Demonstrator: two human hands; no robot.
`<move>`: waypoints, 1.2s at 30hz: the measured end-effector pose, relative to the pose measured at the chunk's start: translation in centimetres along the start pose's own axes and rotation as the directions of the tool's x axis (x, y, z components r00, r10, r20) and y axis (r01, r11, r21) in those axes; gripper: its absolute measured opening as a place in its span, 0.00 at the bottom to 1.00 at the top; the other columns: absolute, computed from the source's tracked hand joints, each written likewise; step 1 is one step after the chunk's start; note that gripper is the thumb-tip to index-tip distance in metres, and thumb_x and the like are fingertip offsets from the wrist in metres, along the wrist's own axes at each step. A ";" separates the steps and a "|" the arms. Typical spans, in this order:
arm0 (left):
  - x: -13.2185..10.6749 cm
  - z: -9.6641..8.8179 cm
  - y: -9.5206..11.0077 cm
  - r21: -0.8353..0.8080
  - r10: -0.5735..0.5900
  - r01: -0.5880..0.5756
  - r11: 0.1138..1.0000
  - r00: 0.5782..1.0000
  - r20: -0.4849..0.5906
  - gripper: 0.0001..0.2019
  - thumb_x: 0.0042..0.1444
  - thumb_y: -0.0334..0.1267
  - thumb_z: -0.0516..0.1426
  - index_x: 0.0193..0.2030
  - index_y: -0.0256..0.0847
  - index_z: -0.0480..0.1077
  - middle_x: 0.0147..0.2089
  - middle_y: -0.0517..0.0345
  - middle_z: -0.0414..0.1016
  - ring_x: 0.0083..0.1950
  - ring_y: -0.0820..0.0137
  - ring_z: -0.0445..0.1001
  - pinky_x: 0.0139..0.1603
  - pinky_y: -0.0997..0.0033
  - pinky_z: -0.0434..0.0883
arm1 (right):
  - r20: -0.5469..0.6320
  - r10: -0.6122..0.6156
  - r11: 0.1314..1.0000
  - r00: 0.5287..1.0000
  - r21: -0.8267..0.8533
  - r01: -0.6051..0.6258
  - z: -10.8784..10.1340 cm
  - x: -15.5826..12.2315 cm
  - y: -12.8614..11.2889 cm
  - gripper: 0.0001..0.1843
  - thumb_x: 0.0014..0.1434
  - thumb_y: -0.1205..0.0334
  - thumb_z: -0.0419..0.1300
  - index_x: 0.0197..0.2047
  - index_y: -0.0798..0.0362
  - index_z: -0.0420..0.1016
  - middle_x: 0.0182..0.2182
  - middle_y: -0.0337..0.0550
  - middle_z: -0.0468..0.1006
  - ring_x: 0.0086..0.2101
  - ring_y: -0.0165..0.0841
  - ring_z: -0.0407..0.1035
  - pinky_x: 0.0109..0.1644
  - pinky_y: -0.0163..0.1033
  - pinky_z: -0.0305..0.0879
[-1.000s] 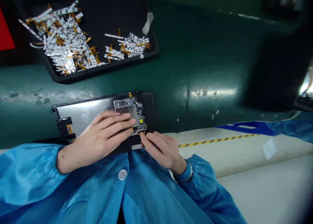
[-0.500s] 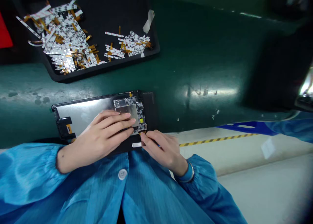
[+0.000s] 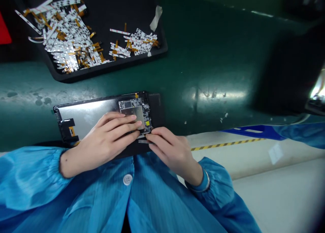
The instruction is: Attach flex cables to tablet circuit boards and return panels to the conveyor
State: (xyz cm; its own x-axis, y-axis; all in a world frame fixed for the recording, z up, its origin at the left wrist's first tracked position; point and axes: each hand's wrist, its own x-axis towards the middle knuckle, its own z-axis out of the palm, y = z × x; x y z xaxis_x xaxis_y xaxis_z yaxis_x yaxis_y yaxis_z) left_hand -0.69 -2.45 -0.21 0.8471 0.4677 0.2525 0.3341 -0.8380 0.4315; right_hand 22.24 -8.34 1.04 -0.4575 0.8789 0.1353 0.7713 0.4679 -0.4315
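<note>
An opened tablet (image 3: pixel 86 112) lies on the bench edge in front of me, its silver back plate and circuit board (image 3: pixel 147 113) exposed. My left hand (image 3: pixel 111 136) rests flat across it, fingers stretched out and their tips over the board's metal shield. At the board's near right corner, my right hand (image 3: pixel 172 148) has its fingertips pressed together on a flex cable (image 3: pixel 144 141). The cable's thin strip end sticks out leftward along the tablet's near edge. What the cable's other end touches is hidden under the fingers.
Beyond the tablet, a black tray (image 3: pixel 106 69) holds a heap of white and orange flex cables (image 3: pixel 68 40) and a smaller pile (image 3: pixel 141 41). A dark flat pad (image 3: pixel 156 111) shows right of the tablet. Another person's blue sleeve (image 3: pixel 302 135) appears at far right.
My right hand has closed in on the board's corner, and the cable's strip has tilted, now looking thinner and edge-on. My left hand stays on the tablet. The view has shifted slightly.
</note>
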 end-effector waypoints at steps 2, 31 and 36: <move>-0.1 0.0 0.0 0.000 0.000 0.000 1.000 1.000 0.001 0.13 0.71 0.32 0.49 0.56 0.34 0.70 0.61 0.52 0.75 0.64 0.57 0.70 0.62 0.54 0.65 | -0.032 0.066 0.984 0.997 0.170 -0.059 0.3 -0.2 0.6 0.07 0.68 0.69 0.56 0.40 0.55 0.76 0.36 0.42 0.80 0.34 0.27 0.75 0.31 0.30 0.68; 1.8 -2.0 -1.1 0.223 0.267 -0.318 0.921 0.936 0.231 0.17 0.66 0.27 0.50 0.59 0.39 0.70 0.54 0.53 0.76 0.59 0.58 0.72 0.60 0.58 0.67 | -0.033 0.226 0.850 0.974 0.496 -0.180 1.1 0.2 2.9 0.13 0.61 0.59 0.67 0.34 0.51 0.65 0.33 0.35 0.67 0.22 0.21 0.56 0.24 0.30 0.59; 2.1 -2.5 -1.7 0.191 0.235 -0.272 0.943 0.952 0.195 0.17 0.70 0.29 0.46 0.59 0.39 0.70 0.57 0.51 0.77 0.57 0.60 0.75 0.50 0.62 0.69 | 0.047 0.242 0.774 0.969 0.593 -0.222 0.3 0.1 3.6 0.14 0.56 0.60 0.71 0.38 0.51 0.70 0.37 0.36 0.69 0.23 0.21 0.59 0.25 0.31 0.61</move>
State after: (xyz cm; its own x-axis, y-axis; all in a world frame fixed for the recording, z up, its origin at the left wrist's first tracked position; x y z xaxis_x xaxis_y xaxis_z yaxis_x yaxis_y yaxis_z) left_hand -0.49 0.66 1.72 0.9657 0.1936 0.1733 0.1637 -0.9712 0.1730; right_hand 24.87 -6.57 -0.73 -0.2773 0.9607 -0.0150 0.4360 0.1119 -0.8929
